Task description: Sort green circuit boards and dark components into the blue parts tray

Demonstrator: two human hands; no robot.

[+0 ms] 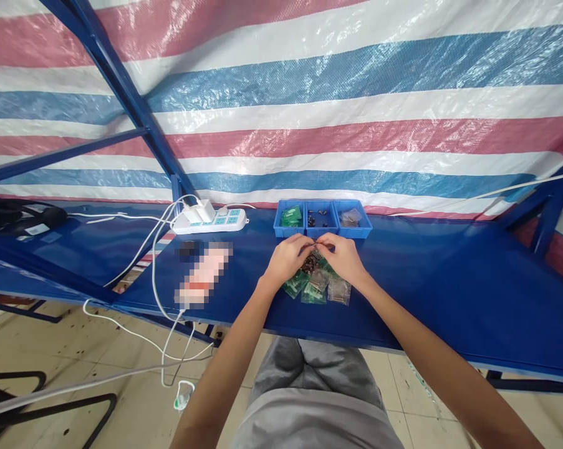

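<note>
My left hand (287, 260) and my right hand (343, 257) meet fingertip to fingertip just in front of the blue bins. Both are closed in a pinch. Something small and dark seems to be between the fingertips, but it is too small to name. Beneath and in front of them lies a pile of small dark parts (308, 264), partly covered by my fingers. Around it are green plastic packets (313, 293) and a clear plastic packet (338, 291) with small pieces inside.
Three joined blue bins hold green packets (291, 216), several dark parts (311, 221) and clear packets (351, 217). A white power strip (211, 221) with plugs and cables stands left on the blue table (431, 280). A blurred pinkish object (205, 274) lies nearer. Blue frame posts (136, 106) rise at left.
</note>
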